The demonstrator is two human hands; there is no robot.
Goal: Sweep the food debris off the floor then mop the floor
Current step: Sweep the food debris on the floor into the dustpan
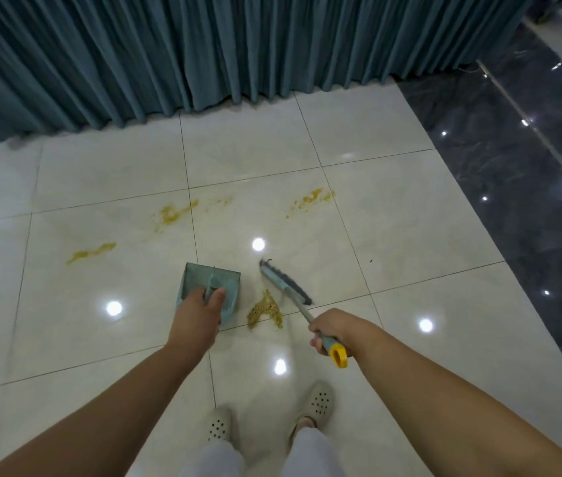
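Observation:
A pale blue dustpan [203, 275] sits on the white tiled floor [393, 218], and my left hand [198, 313] grips its handle. My right hand [332, 328] grips the grey, yellow-tipped handle of a small broom [286, 284], whose bristle head rests on the floor right of the pan. A pile of yellow food debris [265, 311] lies between pan and broom. Yellow smears stain the tiles farther out: one on the left [90, 252], one in the middle [174, 213] and one on the right [312, 197].
A teal pleated curtain [203, 53] hangs to the floor along the back. A dark marble strip [513, 166] borders the white tiles on the right. My feet in white perforated clogs [319, 402] stand just behind the debris.

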